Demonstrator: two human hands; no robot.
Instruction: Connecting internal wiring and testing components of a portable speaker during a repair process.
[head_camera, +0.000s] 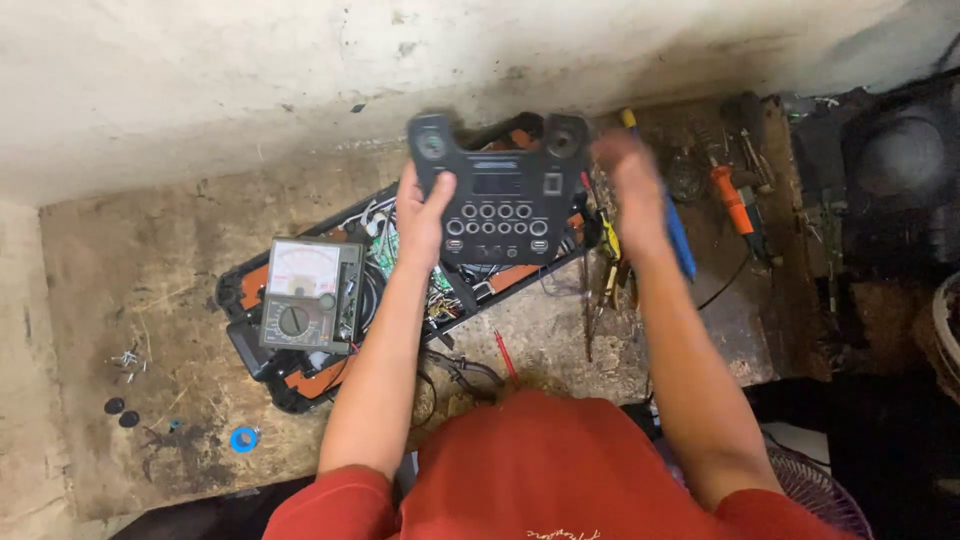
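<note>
My left hand (424, 213) grips the left edge of a dark control panel (500, 190) with round buttons, a small display and two knobs, held up over the workbench. My right hand (633, 180) is blurred just off the panel's right edge; whether it touches the panel is unclear. Below the panel lies an opened black and orange device (300, 370) with wires and a green circuit board (385, 250) exposed. An analog multimeter (308, 295) rests on that device at the left.
Screwdrivers, one blue-handled (680, 240) and one orange-handled (732, 200), lie among other tools at the right of the worn bench (130, 290). Small screws (125, 358), dark caps and a blue ring (243, 438) sit at the left. A red probe lead (505, 357) lies near my body.
</note>
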